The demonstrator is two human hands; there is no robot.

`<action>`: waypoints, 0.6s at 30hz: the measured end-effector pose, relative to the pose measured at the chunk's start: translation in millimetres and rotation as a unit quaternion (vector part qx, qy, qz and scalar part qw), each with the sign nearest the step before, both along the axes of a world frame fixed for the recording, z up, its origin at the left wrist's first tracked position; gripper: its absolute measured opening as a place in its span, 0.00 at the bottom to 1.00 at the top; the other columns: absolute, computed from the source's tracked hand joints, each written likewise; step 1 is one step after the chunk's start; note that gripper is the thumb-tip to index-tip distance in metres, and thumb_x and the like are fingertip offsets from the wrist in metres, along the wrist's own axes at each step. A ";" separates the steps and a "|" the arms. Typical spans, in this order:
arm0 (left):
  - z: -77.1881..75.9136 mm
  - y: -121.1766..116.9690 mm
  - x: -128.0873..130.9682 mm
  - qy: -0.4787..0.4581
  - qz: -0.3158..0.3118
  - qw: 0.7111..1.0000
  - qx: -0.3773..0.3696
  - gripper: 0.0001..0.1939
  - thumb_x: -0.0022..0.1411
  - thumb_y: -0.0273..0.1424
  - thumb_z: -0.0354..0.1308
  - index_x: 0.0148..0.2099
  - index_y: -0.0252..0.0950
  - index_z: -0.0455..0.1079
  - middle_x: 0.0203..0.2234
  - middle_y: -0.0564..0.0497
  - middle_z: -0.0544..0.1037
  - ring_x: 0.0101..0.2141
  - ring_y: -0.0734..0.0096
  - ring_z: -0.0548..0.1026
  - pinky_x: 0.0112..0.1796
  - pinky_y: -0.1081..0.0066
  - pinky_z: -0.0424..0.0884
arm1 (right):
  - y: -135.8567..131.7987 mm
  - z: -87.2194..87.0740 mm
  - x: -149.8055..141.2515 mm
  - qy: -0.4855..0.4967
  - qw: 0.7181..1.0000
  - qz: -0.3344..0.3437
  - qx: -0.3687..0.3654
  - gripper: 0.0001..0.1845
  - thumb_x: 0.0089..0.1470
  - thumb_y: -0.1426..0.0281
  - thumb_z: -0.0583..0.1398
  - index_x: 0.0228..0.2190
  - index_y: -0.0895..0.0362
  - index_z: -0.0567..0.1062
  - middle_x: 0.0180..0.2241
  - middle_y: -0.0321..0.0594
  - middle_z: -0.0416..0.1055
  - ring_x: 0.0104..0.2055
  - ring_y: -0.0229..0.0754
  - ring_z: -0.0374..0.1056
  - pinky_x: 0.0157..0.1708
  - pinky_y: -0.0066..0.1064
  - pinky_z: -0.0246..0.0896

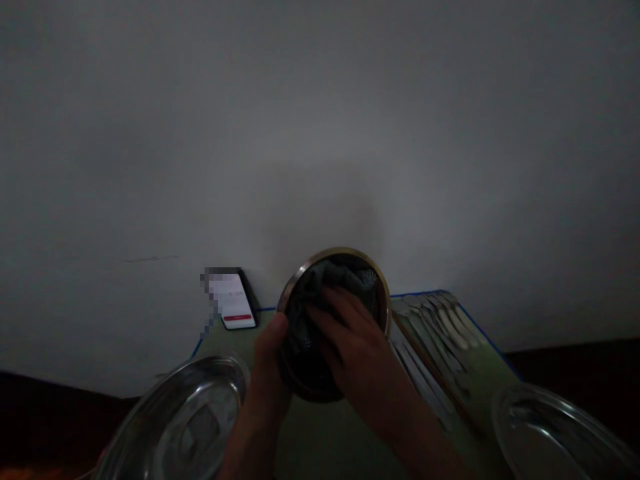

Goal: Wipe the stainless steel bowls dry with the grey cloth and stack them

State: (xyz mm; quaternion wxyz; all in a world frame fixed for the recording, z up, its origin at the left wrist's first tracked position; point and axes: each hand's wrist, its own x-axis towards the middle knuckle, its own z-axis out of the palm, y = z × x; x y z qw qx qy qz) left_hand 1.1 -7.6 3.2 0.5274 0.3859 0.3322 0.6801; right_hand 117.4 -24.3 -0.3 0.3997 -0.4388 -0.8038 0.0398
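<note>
A round steel bowl (pixel 381 285) is tilted toward me above the green table (pixel 325 440). My left hand (pixel 270 363) grips its lower left rim, thumb over the edge. My right hand (pixel 353 343) reaches inside the bowl, fingers pressed onto a dark grey cloth (pixel 320 283) that lines the inside. The scene is dim, and the bowl's underside is hidden behind my hands.
A phone (pixel 233 301) with a lit screen leans against the white wall (pixel 320 133) at the table's back. A steel plate (pixel 185 417) lies at the front left, another steel plate (pixel 555 433) at the front right. Several pieces of cutlery (pixel 440 327) lie right of the bowl.
</note>
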 end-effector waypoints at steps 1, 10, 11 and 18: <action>0.8 -2.4 0.8 -0.004 -0.003 1.000 0.004 0.17 0.62 0.41 0.56 0.50 0.38 0.71 0.49 0.46 0.74 0.48 0.55 0.73 0.46 0.56 0.72 | 0.6 -1.1 0.3 0.003 1.000 -0.019 0.001 0.22 0.57 0.80 0.54 0.52 0.57 0.73 0.57 0.51 0.65 0.61 0.53 0.60 0.59 0.49 0.60; 3.1 -13.7 -0.7 -0.005 -0.058 0.997 0.049 0.29 0.51 0.44 0.63 0.54 0.42 0.73 0.50 0.48 0.77 0.57 0.48 0.68 0.56 0.55 0.63 | -1.6 -4.4 -3.3 -0.009 0.987 -0.133 -0.093 0.26 0.58 0.77 0.55 0.58 0.59 0.65 0.59 0.56 0.62 0.57 0.58 0.65 0.50 0.49 0.69; 1.7 -13.2 -1.3 -0.002 -0.057 0.997 0.048 0.30 0.51 0.45 0.63 0.55 0.42 0.72 0.51 0.47 0.77 0.57 0.48 0.67 0.56 0.55 0.63 | -3.0 -2.6 -4.1 -0.020 0.983 -0.136 -0.121 0.27 0.57 0.78 0.55 0.58 0.60 0.65 0.58 0.56 0.63 0.55 0.58 0.67 0.48 0.49 0.71; 0.1 -8.9 1.7 -0.018 -0.025 0.999 0.043 0.27 0.51 0.43 0.63 0.54 0.44 0.73 0.47 0.51 0.79 0.57 0.51 0.67 0.57 0.58 0.64 | -10.9 9.6 -6.1 -0.021 0.978 -0.049 -0.202 0.22 0.56 0.82 0.54 0.52 0.61 0.71 0.48 0.51 0.73 0.47 0.52 0.73 0.45 0.44 0.72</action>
